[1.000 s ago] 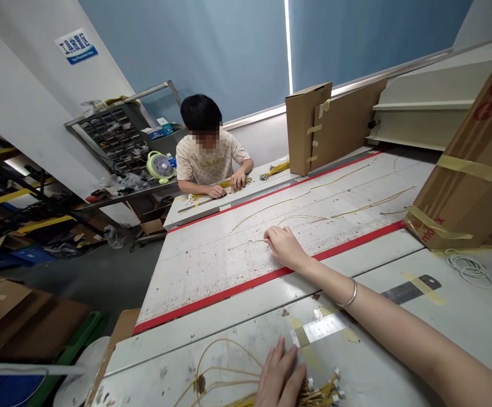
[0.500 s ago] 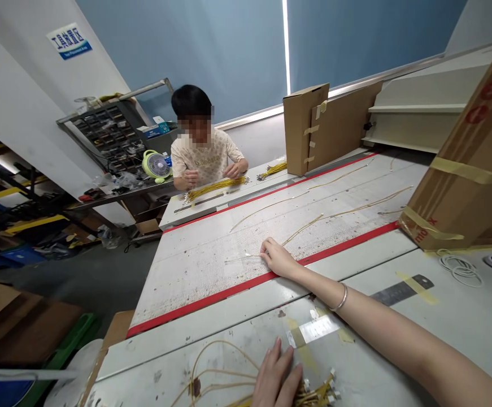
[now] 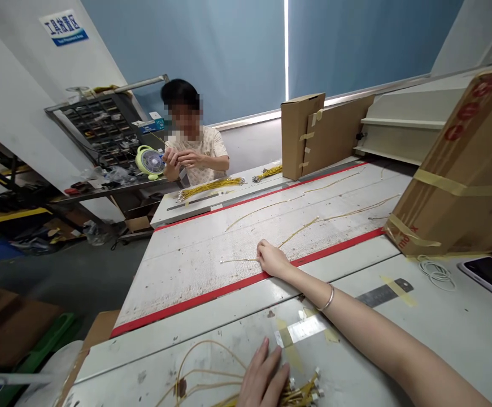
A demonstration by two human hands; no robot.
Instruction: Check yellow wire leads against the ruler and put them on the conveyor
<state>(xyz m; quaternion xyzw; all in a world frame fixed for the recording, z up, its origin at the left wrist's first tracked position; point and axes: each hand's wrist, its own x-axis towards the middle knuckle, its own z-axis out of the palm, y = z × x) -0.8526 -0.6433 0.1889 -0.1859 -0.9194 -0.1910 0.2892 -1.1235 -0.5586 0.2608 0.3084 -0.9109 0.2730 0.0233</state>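
Observation:
My right hand [image 3: 272, 259] reaches over the white mesh belt [image 3: 186, 282], its fingers closed on a thin yellow cable [image 3: 241, 260]. One end of that cable, with a small white connector, points left on the mesh. Another yellow cable [image 3: 299, 230] lies on the belt just beyond my fingers. At the bottom of the view my left hand [image 3: 262, 376] rests with fingers stretched over a bundle of yellow cables [image 3: 303, 393] with white connectors. Several loose cable loops [image 3: 203, 371] curve out to its left. The palm side of my left hand is hidden.
Across the belt a co-worker [image 3: 199, 147] sits behind a yellow cable bundle [image 3: 212, 186]. Cardboard boxes [image 3: 453, 175] stand at the right and far edge. A taped steel ruler [image 3: 385, 293], a coiled white cord [image 3: 436, 274] and a phone [image 3: 491, 277] lie on the near table.
The cable end at my right hand now lies straighter, extending left along the mesh. The co-worker's hands have risen from the bundle. The view has shifted slightly; my left hand stays on the bundle.

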